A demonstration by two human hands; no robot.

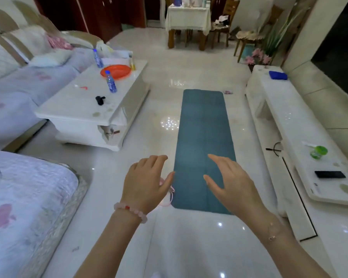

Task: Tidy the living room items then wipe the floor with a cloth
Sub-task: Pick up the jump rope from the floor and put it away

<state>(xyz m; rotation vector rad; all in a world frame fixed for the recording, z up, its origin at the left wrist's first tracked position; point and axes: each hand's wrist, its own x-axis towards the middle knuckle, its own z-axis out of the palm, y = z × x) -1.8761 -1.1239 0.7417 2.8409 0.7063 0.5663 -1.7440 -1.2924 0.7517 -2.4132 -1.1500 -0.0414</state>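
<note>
Ten fingers (159, 158) are spread and loose, gripping nothing. The left hand (147, 183) hovers at the near left edge of the mat (203, 133), and the right hand (229, 181) is over its near end; whether either touches it I cannot tell. The mat lies flat and unrolled on the floor (163, 93), running away from the person between the table (78, 109) and the bench (285, 117). A pink cord (170, 194) lies just beside the mat's near corner, partly hidden by the left hand.

Tidying looks like the step in hand, probably starting with the mat. The next move calls for both hands to drop to the near edge, pinch it and roll it evenly. Wiping would come later — a blue cloth (278, 75) sits at the bench's far end, while bottles (111, 83) and a bowl (116, 71) stand on the table.
</note>
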